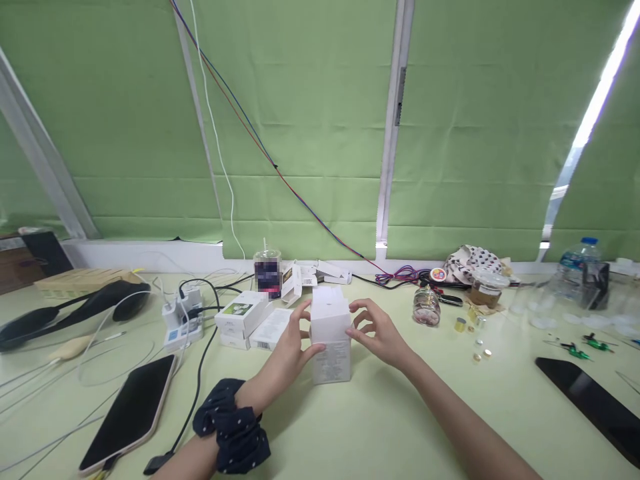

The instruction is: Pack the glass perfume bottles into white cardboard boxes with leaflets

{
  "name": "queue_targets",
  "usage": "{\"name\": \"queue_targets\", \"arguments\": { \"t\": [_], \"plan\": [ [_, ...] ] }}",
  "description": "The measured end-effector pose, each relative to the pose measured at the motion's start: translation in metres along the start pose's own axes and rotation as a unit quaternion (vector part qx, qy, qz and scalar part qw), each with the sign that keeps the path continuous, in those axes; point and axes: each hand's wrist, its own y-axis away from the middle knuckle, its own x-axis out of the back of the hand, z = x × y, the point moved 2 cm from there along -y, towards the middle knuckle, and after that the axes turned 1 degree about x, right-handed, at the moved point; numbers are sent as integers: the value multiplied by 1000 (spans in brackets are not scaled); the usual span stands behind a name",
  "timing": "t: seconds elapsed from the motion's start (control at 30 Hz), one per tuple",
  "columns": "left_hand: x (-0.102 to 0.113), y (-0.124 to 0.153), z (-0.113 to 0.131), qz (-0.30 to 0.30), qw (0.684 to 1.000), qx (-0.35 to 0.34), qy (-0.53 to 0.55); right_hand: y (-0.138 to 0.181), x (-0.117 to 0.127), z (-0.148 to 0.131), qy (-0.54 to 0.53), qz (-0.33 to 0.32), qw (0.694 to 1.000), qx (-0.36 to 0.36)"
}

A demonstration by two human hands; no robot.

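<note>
Gripping a small white box (332, 363) between them, a person's two bare hands meet at the middle of a pale green desk (380, 427). The box stands upright on the desk, its lower part covered in fine print, its upper part plain. The left hand (302, 337) is curled around the left side, thumb pressed to the front and fingers up along the edge; a dark scrunchie (233, 427) with pale dots circles that wrist. The right hand (373, 330) is curved in against the opposite side, fingertips on the box's edge.

Just left of the hands, more white boxes (243, 313) are stacked beside another white carton (273, 328) lying flat. Behind them are a drink cup (268, 270) with a straw and a carton (293, 283) with its end open. Farther left, a power strip (184, 330) crowded with plugs sits near a dark-screened phone (131, 413).

To the right, a glass jar (427, 308) leans near small gold-coloured pieces (461, 325), with a tub (486, 290) of something brown and a spotted cloth (470, 263) behind. A water bottle (580, 267) with a blue cap, small green items (575, 351) and a black slab (590, 407) occupy the far right. Green blinds (310, 93) form the backdrop.
</note>
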Motion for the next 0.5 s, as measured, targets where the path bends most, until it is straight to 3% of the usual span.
{"name": "queue_targets", "arguments": {
  "t": [0.1,0.3,0.5],
  "plan": [
    [2,-1,1,4,1000,4,-7,0,-2,0,-12,4,1000,7],
    [5,-1,10,-34,995,-34,-82,1,-9,9,8,-61,998,-12],
    [5,-2,15,-56,998,-20,-32,3,-12,9,58,-2,995,85]
  ]
}}
